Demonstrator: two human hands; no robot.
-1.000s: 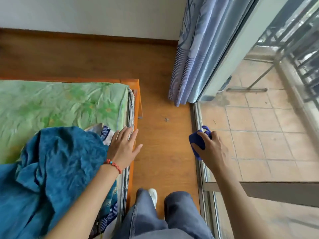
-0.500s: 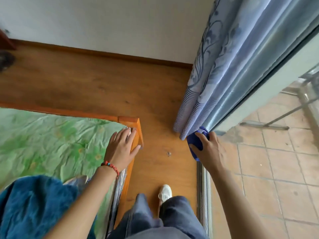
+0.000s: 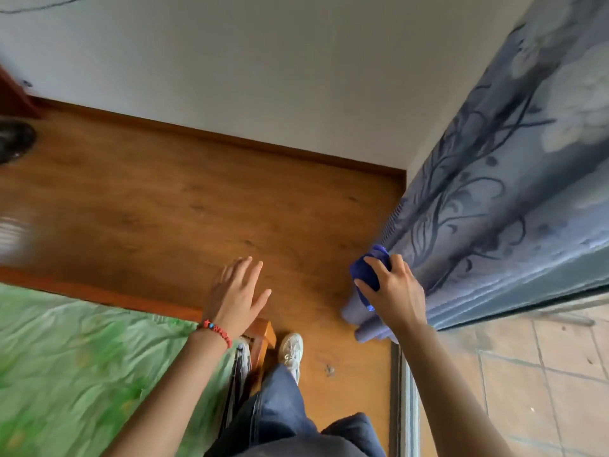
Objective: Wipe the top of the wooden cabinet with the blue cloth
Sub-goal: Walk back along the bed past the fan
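My right hand (image 3: 392, 291) is closed around a bunched blue cloth (image 3: 367, 270), held in the air next to the curtain. My left hand (image 3: 235, 293), with a red bead bracelet at the wrist, hovers open with fingers spread above the corner of the bed frame (image 3: 263, 331). A dark red-brown wooden edge (image 3: 13, 97) shows at the far left against the wall; whether it is the cabinet I cannot tell. No cabinet top is in view.
A bed with a green sheet (image 3: 82, 357) fills the lower left. Wooden floor (image 3: 197, 209) stretches to a white wall. A blue-grey patterned curtain (image 3: 494, 192) hangs at right beside a sliding door track (image 3: 403, 390) and tiled balcony (image 3: 543, 374). A dark shoe (image 3: 14, 140) lies far left.
The view has moved forward past the bed's end and the blue blanket has dropped out of sight. My left hand has lifted off the bed corner. My right hand still holds the cloth.
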